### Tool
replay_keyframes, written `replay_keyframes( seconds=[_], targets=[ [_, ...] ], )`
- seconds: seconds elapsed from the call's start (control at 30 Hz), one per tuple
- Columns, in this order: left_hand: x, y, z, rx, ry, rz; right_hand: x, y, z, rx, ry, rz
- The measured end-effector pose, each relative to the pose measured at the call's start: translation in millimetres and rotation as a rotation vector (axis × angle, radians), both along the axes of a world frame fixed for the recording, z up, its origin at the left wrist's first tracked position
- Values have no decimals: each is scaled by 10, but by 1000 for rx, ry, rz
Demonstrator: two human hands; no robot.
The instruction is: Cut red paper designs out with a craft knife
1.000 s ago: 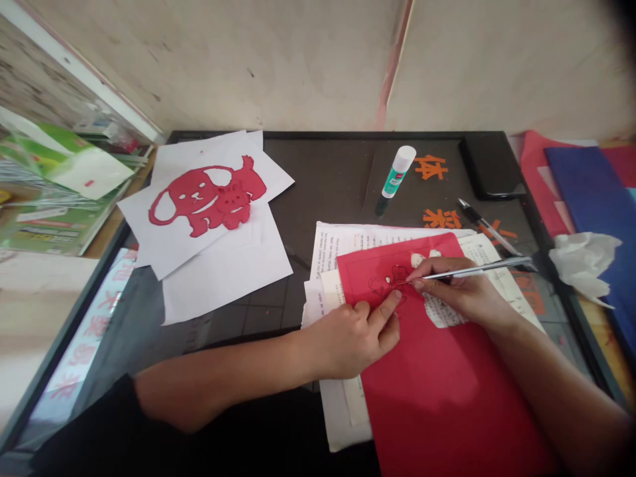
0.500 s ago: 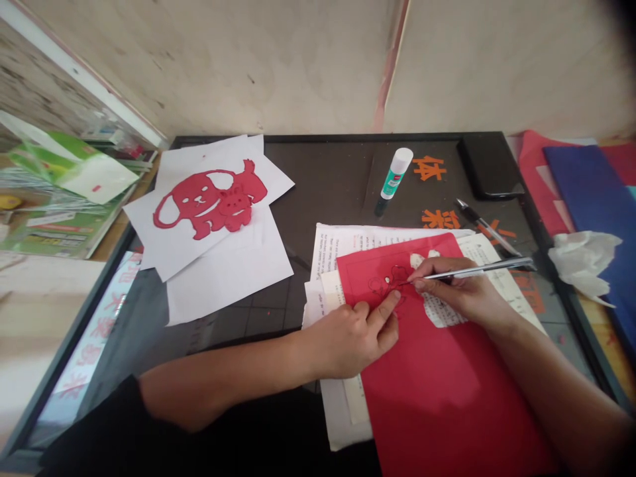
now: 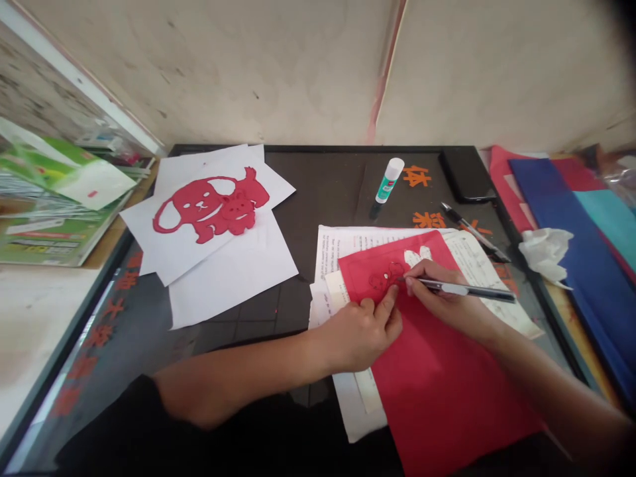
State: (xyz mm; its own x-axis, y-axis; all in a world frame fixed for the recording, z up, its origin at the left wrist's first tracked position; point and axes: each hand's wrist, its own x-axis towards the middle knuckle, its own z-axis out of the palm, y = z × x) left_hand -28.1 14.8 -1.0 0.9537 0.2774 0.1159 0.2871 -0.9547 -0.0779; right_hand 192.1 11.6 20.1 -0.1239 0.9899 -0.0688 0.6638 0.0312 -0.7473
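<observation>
Slim tool [image 3: 467, 290] re-angled — right hand [image 3: 454, 313] gripping, red paper [image 3: 437, 391] beneath

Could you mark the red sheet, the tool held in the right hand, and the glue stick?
Red sheet [image 3: 437, 384]: head view, bare lower part.
Tool [image 3: 460, 289]: head view, middle of the shaft.
Glue stick [image 3: 388, 184]: head view, green label on the tube.
</observation>
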Motion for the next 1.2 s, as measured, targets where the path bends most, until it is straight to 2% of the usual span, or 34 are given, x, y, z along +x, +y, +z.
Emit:
replay_keyframes(
  seconds=[0.13, 0.5, 1.03, 1.2],
  targets=[
    [12, -42, -23, 0, -26, 25, -26, -74, -28, 18, -67, 0],
    [27, -29, -38, -9, -52, 43, 62, -137, -212, 135, -41, 24],
    [24, -40, -52, 20, -68, 58, 87, -130, -242, 221, 9, 68],
    [-32, -32, 55, 80, -113, 0, 87, -77, -169, 146, -6, 61]
  ],
)
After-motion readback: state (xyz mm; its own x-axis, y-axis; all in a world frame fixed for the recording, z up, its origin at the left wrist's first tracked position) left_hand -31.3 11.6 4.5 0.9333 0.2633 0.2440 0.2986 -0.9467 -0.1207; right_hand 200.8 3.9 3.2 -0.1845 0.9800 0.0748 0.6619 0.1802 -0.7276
